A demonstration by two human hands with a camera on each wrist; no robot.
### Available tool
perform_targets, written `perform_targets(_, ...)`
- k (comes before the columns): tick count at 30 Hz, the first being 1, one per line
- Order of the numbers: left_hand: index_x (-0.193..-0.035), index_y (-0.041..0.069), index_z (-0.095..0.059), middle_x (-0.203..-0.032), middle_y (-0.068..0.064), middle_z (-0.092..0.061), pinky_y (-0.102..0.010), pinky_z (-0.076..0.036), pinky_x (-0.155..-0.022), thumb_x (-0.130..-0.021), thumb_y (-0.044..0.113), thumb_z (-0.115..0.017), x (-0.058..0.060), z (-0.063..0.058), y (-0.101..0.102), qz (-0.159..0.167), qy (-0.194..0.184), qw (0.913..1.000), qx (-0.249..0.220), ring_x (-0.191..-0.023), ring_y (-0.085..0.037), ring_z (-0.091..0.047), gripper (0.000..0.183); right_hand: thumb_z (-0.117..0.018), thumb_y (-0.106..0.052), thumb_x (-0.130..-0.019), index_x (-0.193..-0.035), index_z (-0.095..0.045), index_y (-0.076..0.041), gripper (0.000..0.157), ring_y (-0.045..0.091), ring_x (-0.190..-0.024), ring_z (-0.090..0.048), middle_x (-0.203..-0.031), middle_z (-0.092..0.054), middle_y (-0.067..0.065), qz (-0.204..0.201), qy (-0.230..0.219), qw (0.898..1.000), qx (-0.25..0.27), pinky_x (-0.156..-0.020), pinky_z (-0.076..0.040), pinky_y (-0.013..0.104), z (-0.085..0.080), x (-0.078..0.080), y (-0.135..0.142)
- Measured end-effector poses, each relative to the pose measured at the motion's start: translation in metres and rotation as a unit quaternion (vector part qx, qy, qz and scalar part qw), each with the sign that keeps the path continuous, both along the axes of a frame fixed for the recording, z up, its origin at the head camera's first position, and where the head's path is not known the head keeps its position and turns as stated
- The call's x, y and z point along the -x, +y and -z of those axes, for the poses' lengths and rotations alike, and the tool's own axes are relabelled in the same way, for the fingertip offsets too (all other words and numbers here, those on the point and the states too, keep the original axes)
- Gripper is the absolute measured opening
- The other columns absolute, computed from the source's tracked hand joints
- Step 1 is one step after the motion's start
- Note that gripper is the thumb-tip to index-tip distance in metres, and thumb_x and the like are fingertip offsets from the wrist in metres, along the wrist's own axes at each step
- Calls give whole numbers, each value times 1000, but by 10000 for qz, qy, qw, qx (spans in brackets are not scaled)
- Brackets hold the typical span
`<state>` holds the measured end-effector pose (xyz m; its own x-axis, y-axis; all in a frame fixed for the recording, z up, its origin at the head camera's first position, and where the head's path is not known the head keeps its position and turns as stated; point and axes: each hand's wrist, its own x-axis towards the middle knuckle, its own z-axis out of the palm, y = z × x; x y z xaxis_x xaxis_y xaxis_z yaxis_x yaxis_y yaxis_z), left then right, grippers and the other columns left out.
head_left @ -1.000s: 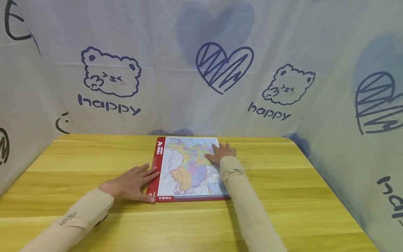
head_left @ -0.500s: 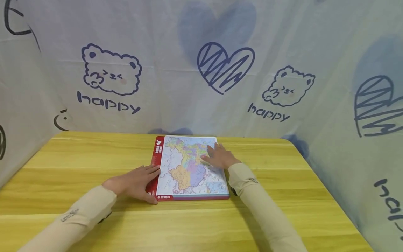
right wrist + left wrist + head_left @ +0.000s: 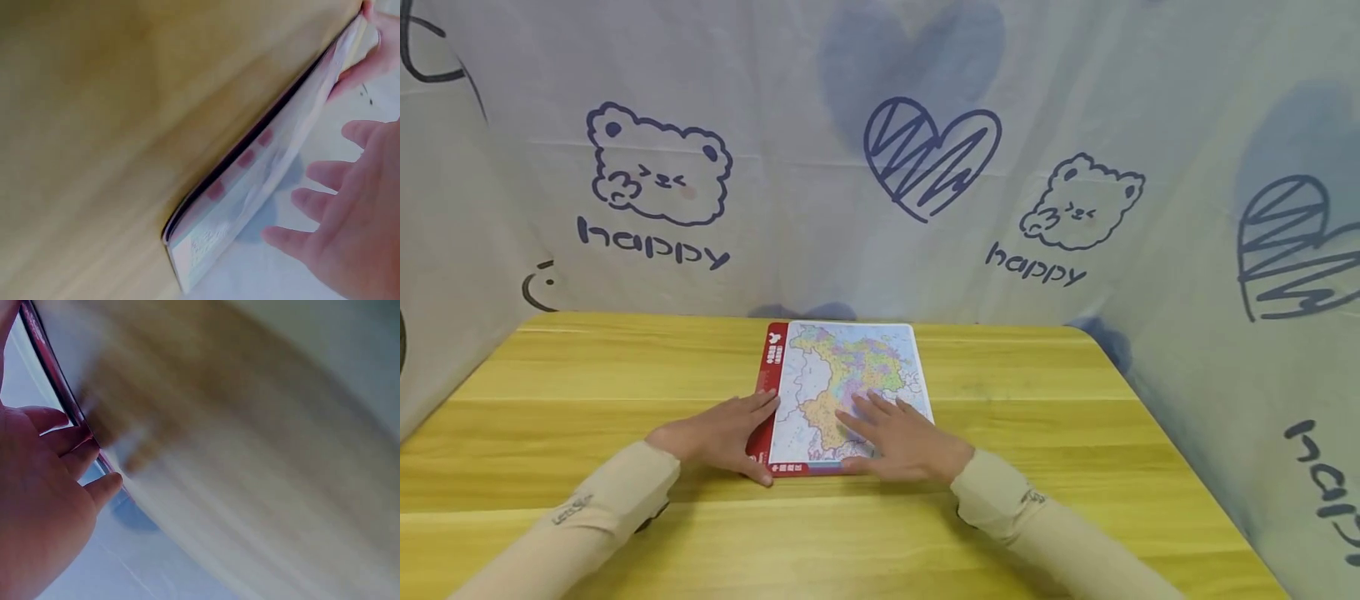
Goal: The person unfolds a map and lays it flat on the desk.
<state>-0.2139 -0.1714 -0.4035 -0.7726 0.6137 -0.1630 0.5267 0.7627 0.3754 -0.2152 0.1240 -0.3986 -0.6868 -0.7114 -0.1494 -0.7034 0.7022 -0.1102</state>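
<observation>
A flat rectangular map board (image 3: pixel 805 375) with a coloured map and a red strip down its left side lies on the wooden table. Beside that strip rests my left hand (image 3: pixel 718 435), its spread fingertips on the red border and the thumb at the near left corner. In the left wrist view, the fingers (image 3: pixel 80 459) reach the board's edge. My right hand (image 3: pixel 898 437) spreads, palm down, over the near right part of the map and hides that corner. Its fingers (image 3: pixel 325 175) are extended in the right wrist view, apart from one another, with the board's edge (image 3: pixel 219 187) beyond them.
The yellow wood-grain table (image 3: pixel 1037 417) extends on both sides of the board. A pale cloth (image 3: pixel 805 167) printed with bears, hearts and writing hangs behind the table and along its sides. The board's far edge lies close to the table's back edge.
My right hand has moved from the board's far right edge toward me and leftward, over the near part of the map. The left hand stays at the red strip.
</observation>
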Motion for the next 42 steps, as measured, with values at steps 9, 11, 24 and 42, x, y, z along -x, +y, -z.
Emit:
perform_targets(9, -144, -12, -31, -150, -30, -27, -61, -21, -109, -72, 57, -76, -1, 1, 0, 50, 123, 9999, 81, -138, -45, -26, 109, -42, -72, -89, -156, -13, -27, 86, 33, -146, -6, -161, -8, 10, -36, -53, 9996, -281, -108, -18, 65, 1, -8, 5)
perform_targets(11, -144, -11, -31, -151, -29, -27, -61, -22, -109, -73, 57, -76, -1, 1, 0, 39, 123, 9999, 85, -138, -45, -26, 109, -41, -71, -90, -156, -14, -27, 85, 36, -145, -7, -161, -7, 11, 25, -69, 9991, -410, -105, -20, 69, 2, -8, 8)
perform_targets(24, -145, -12, -29, -153, -28, -23, -59, -20, -110, -76, 59, -72, -2, 4, -2, -104, 14, 9999, 96, -140, -43, -23, 108, -37, -60, -98, -155, -26, -23, 69, 45, -139, -23, -159, -17, 15, -86, 300, 9978, -587, -96, -35, 69, 7, -6, 12)
perform_targets(42, -145, -12, -31, -153, -28, -24, -60, -22, -110, -76, 60, -73, -3, 0, -2, -40, 102, 9999, 77, -139, -43, -24, 108, -42, -47, -102, -142, -49, -14, 52, 34, -111, -61, -132, -57, 16, -1493, 1981, 9667, -628, -81, -55, 37, 6, -2, 18)
